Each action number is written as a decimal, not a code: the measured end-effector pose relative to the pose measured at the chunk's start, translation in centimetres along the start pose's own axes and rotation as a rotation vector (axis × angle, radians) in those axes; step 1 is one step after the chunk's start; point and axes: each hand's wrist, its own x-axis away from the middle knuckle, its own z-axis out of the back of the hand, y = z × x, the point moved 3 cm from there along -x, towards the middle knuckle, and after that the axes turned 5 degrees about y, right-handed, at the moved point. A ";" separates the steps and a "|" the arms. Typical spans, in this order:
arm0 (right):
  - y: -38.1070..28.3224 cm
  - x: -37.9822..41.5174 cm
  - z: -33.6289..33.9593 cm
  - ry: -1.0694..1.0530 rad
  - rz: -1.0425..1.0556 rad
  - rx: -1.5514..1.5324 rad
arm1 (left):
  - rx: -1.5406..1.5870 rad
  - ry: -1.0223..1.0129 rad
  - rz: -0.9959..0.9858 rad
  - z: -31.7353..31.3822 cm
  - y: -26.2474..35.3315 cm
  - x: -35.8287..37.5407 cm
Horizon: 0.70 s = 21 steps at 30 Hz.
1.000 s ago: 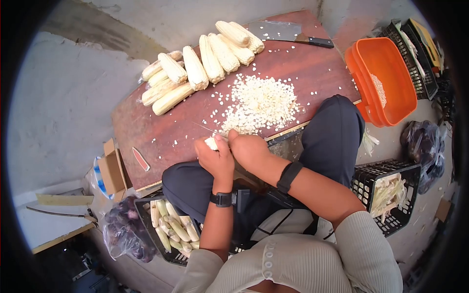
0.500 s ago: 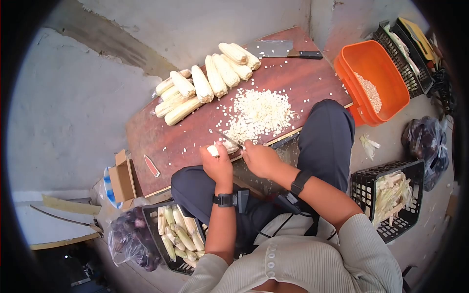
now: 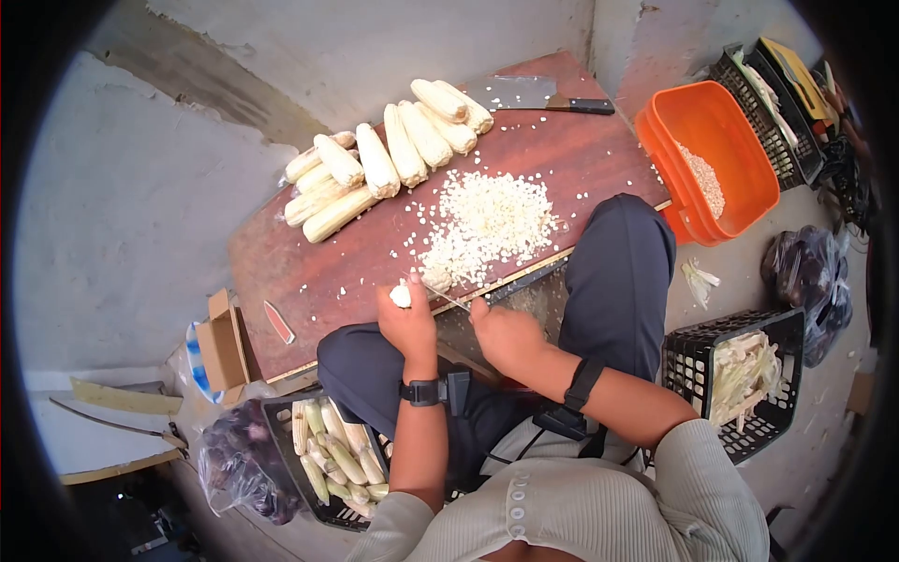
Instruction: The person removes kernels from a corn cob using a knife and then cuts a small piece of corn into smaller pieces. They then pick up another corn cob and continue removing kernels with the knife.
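Here, the closed left hand (image 3: 408, 318) holds a corn cob (image 3: 401, 297) beside the kernel heap (image 3: 493, 220) at the table (image 3: 281, 258) edge, presumably to catch falling kernels; the fisted right hand (image 3: 507, 335) grips a knife (image 3: 453, 301).

Pale, patchy walls (image 3: 140, 234), a rough brownish band (image 3: 220, 80) across one, reddish-brown bench (image 3: 599, 150) close by; grey floor (image 3: 735, 281), even light

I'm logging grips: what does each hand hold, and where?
Left hand: a corn cob, around its body; right hand: a knife, by its hidden handle.
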 end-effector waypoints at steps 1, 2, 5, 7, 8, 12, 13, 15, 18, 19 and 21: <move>0.1 -0.2 0.0 -0.003 0.001 0.021 | -0.010 0.009 -0.009 0.0 0.1 0.0; 0.3 -0.4 0.0 -0.002 0.012 0.022 | -0.018 0.018 -0.019 -0.1 0.2 0.0; 0.4 -1.1 -0.4 0.003 0.035 0.021 | -0.026 0.030 -0.024 -0.2 0.0 -0.2; 0.5 -1.7 -1.3 0.016 0.035 0.013 | -0.017 0.033 -0.026 -0.4 -0.2 -0.2; 0.5 -2.0 -1.6 0.032 0.039 0.008 | -0.009 0.033 -0.029 -0.4 -0.2 -0.2; -0.1 -4.3 -2.2 0.084 0.052 -0.023 | -0.024 0.034 -0.175 -0.7 0.0 0.0; -0.3 -4.9 -2.4 0.096 0.054 -0.033 | -0.008 0.021 -0.153 -0.8 -0.2 0.0; -0.6 -5.9 -2.8 0.055 0.043 -0.034 | 0.028 -0.001 -0.109 -0.9 -0.6 -0.2; -0.4 -6.7 -3.2 0.031 0.050 -0.020 | 0.117 -0.028 0.000 -0.9 -0.5 -0.6; -0.3 -6.8 -3.2 0.029 0.059 -0.014 | 0.109 -0.023 -0.015 -0.9 -0.3 -0.7; -0.4 -6.9 -3.2 -0.009 0.040 -0.011 | 0.091 -0.019 -0.057 -0.7 0.3 -0.6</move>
